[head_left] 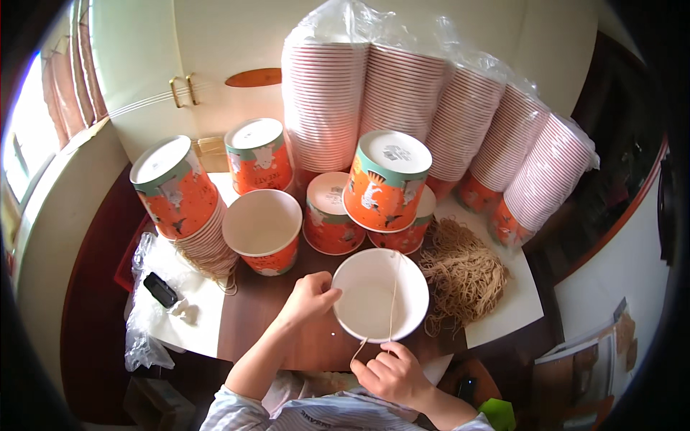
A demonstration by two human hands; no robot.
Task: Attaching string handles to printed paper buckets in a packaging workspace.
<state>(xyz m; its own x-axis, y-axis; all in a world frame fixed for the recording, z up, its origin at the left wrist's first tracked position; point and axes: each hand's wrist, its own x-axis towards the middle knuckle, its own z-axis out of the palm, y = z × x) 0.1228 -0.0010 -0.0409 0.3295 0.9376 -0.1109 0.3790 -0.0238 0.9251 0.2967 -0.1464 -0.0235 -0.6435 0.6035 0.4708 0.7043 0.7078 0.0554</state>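
A white-lined paper bucket (365, 302) stands mouth up near the table's front edge, tilted toward me. My left hand (307, 300) is closed at its left rim, the thumb against the edge and the other fingers curled outside. A thin tan string (393, 302) runs from the far rim across the mouth to the near rim. Just below that near rim, my right hand (392, 375) pinches the string, and a short loop shows beside its fingers. Right of the bucket lies a tangled heap of tan strings (466, 276).
Upturned orange and green buckets (388, 183) stand behind, beside an upright open one (262, 226). A nested stack (176, 190) with strings rises at left. Tall plastic-wrapped bucket stacks (327, 108) line the back. A small black object (159, 289) lies near crumpled clear plastic (147, 345).
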